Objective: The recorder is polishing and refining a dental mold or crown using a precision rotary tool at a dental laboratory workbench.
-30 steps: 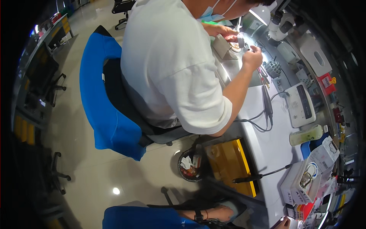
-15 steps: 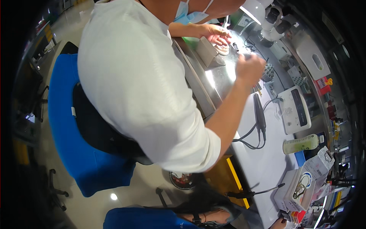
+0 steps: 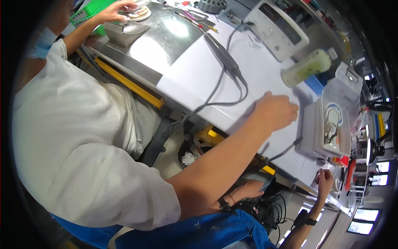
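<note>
My left hand (image 3: 250,189) lies low at the bench's front, on greyish-blue cloth, with a black band on its wrist. Its fingers look relaxed and hold nothing that I can see. My right hand (image 3: 326,181) is raised at the lower right beside the bench end, also with a black wristband (image 3: 307,220). The fingers are pinched together; a small dark-reddish bit shows at their tips, too small to name. My blue sleeve (image 3: 186,234) fills the lower edge. Black cables (image 3: 271,209) bunch between my arms.
A co-worker's right hand (image 3: 277,111) reaches over the white bench top. The other hand (image 3: 118,11) is near a dental model (image 3: 140,13). A pen-shaped handpiece (image 3: 222,52), control box (image 3: 277,31), green bottle (image 3: 306,68) and white bin (image 3: 313,133) stand around.
The view has swung toward the right end of the bench. The co-worker's right hand has moved from the lamp-lit area toward the white bin. My hands show more fully.
</note>
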`<act>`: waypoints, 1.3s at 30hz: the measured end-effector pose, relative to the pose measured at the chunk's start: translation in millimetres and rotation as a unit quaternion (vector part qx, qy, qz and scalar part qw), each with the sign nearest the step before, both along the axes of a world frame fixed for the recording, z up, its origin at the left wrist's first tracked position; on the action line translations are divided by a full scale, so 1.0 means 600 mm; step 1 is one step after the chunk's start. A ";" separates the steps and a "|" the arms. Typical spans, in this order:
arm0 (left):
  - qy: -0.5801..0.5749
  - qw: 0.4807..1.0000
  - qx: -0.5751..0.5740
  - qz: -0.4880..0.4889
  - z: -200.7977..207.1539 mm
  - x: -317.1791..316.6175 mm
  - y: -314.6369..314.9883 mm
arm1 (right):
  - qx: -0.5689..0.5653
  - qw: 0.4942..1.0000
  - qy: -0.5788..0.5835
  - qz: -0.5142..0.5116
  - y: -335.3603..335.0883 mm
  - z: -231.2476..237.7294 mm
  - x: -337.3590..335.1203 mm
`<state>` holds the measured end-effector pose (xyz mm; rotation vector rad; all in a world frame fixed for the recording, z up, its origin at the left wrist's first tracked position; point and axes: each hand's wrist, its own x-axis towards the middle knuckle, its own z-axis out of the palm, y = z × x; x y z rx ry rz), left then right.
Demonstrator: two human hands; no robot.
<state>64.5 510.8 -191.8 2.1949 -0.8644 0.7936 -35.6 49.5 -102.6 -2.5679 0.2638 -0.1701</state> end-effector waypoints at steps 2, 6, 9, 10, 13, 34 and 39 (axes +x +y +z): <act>-0.076 0.997 0.006 0.028 0.007 -0.002 -0.017 | -0.027 0.999 0.036 -0.001 0.092 0.094 -0.055; 0.032 0.997 0.055 0.043 0.097 -0.036 0.031 | 0.060 0.989 -0.006 0.137 0.275 0.225 -0.109; 0.147 0.989 0.016 -0.010 0.010 -0.067 -0.066 | -0.016 0.974 -0.049 0.221 0.398 0.254 -0.114; 0.189 0.982 0.005 -0.018 -0.025 -0.109 -0.084 | -0.057 0.958 -0.065 0.272 0.429 0.249 -0.101; 0.294 0.954 -0.036 -0.049 -0.100 -0.214 -0.163 | -0.122 0.919 -0.065 0.370 0.490 0.237 -0.033; 0.468 0.846 -0.244 -0.080 -0.206 -0.407 -0.277 | 0.158 0.848 -0.007 0.505 0.585 0.200 0.081; 0.483 0.834 -0.248 -0.095 -0.198 -0.400 -0.279 | 0.141 0.845 -0.016 0.515 0.579 0.219 0.065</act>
